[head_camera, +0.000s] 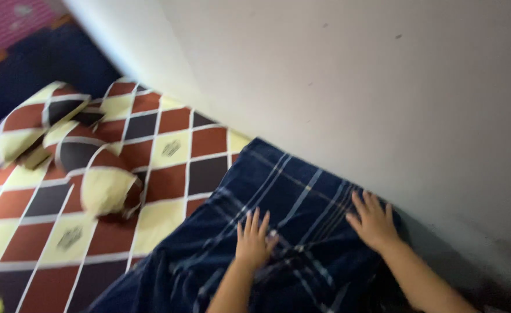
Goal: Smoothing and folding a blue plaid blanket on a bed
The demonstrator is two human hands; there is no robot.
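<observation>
- Nearest the camera: two bare forearms come up from the bottom edge, both ending on the dark blue plaid blanket (pixel 302 191). All places below are given relative to this blanket.
- Far left of the blanket, at the top-left corner of the view: a strip of pink patterned floor mat (pixel 6 20), with a dark blue surface beside it. Too blurred to say more.
- Left of the blanket: two pillows (pixel 64 133) in a diamond print of rust red, cream and charcoal, lying bunched together, one cream corner turned toward the blanket.
- Under the pillows and running under the blanket's left edge: a bedsheet (pixel 168 150) in the same diamond print. The blanket overlaps it along a slanted line.
- On the blanket, left of its middle: left hand (pixel 254 239), palm down, fingers spread slightly and pointing away from the camera, flat on the cloth. It grips nothing; the fabric is wrinkled around it.
- On the blanket, near its right edge: right hand (pixel 374 223), also palm down and flat, fingers apart, pressing the cloth close to the wall.
- Blanket itself: navy with pale blue and white check lines, spread over the lower middle of the bed, its far corner touching the wall.
- Right of and above the blanket: plain off-white wall (pixel 354 87), filling the upper right, with a few small dark specks.
</observation>
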